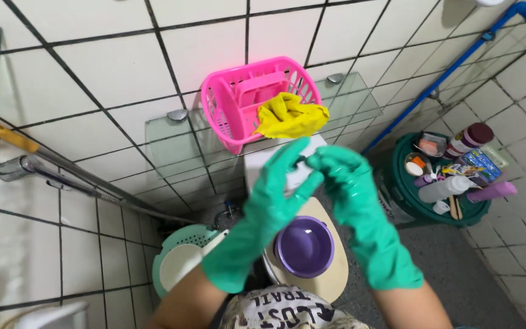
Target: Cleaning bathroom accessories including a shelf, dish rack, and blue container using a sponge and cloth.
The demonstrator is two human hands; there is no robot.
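Note:
Both my hands wear green rubber gloves and meet in front of me above a toilet. My left hand [275, 189] and my right hand [343, 180] together hold a small white object [298, 176], mostly hidden by the fingers. Below them a purple bowl [304, 247] sits on the closed beige toilet lid [330, 277]. The white cistern [257, 164] stands just behind my hands.
A pink plastic basket [238, 100] with a yellow cloth [290, 116] rests on a glass wall shelf [171, 137]. A dark green bin [400, 201] at the right carries bottles and tubes. A pale green basin [181, 256] lies left of the toilet. A blue pipe [452, 67] runs along the tiled wall.

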